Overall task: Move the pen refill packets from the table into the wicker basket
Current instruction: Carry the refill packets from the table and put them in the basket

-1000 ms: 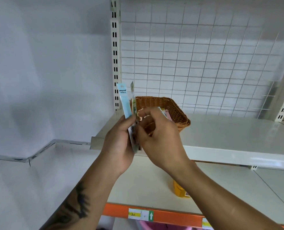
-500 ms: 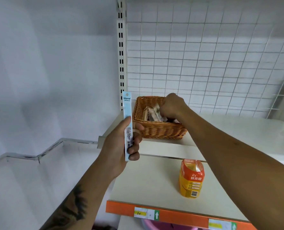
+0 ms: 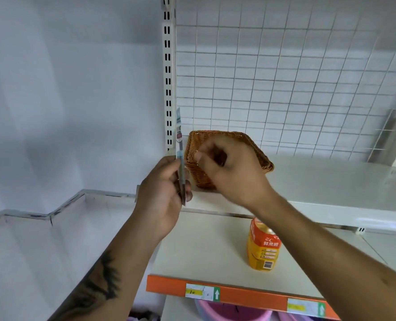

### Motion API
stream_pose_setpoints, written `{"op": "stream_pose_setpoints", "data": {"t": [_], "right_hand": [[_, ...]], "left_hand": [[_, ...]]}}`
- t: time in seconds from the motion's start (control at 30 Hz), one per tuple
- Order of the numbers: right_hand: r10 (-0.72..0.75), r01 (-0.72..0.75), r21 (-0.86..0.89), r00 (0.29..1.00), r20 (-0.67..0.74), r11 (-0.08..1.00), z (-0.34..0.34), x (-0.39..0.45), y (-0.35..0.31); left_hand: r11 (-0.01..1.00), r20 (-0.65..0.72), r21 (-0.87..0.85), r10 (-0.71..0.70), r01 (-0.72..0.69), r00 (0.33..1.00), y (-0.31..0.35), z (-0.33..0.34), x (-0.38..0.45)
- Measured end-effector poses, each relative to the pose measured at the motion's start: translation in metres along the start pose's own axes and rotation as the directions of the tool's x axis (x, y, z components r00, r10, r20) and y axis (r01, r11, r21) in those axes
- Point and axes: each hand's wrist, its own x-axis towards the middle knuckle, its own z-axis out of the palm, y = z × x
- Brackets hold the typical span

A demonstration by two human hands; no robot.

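My left hand grips a slim pen refill packet upright and edge-on, just left of the wicker basket. The basket stands on the upper white shelf against the upright post. My right hand is blurred in front of the basket, between it and the packet. Its fingers are loosely curled and nothing shows in them. The hand hides the basket's inside.
An orange juice bottle stands on the lower shelf, behind the orange price rail. A wire grid panel backs the upper shelf. Pink tubs sit below.
My right hand took one packet from the left hand, put it into the basket, and has come back out with nothing in it. The left hand still holds one packet.
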Motion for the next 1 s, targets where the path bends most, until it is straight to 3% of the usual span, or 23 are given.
{"op": "stream_pose_setpoints", "data": {"t": [0.27,0.37,0.43,0.5,0.57,0.63,0.7,0.77,1.0], "right_hand": [[-0.043,0.056,0.101,0.991,-0.124,0.993,0.018,-0.030,-0.003],[0.002,0.012,0.091,0.988,-0.154,0.996,0.004,-0.008,-0.007],[0.077,-0.063,0.086,0.984,-0.163,0.994,-0.010,0.019,-0.004],[0.198,-0.193,0.051,0.971,-0.134,0.980,-0.023,0.050,0.005],[0.322,-0.324,-0.061,0.946,-0.043,0.944,-0.031,0.076,0.018],[0.409,-0.376,-0.256,0.908,0.091,0.891,-0.028,0.094,0.035],[0.482,-0.317,-0.496,0.840,0.248,0.808,-0.016,0.101,0.053],[0.526,-0.237,-0.651,0.798,0.292,0.721,-0.003,0.101,0.067],[0.534,-0.190,-0.745,0.807,0.253,0.640,0.003,0.099,0.067]], "left_hand": [[0.993,0.091,0.026,0.115,-0.118,0.989,0.005,0.016,-0.011],[0.892,-0.003,0.369,0.281,-0.260,0.960,0.000,0.005,-0.008],[0.641,0.047,0.678,0.452,-0.361,0.891,-0.011,-0.014,-0.004],[0.287,0.179,0.884,0.520,-0.368,0.835,-0.026,-0.037,-0.001],[-0.039,0.288,0.949,0.518,-0.313,0.806,-0.041,-0.057,0.002],[-0.223,0.349,0.935,0.463,-0.274,0.814,-0.052,-0.068,0.004],[-0.283,0.370,0.921,0.426,-0.267,0.826,-0.060,-0.077,0.006],[-0.301,0.391,0.912,0.424,-0.280,0.817,-0.065,-0.084,0.007],[-0.277,0.401,0.912,0.432,-0.304,0.808,-0.073,-0.085,0.010]]}}
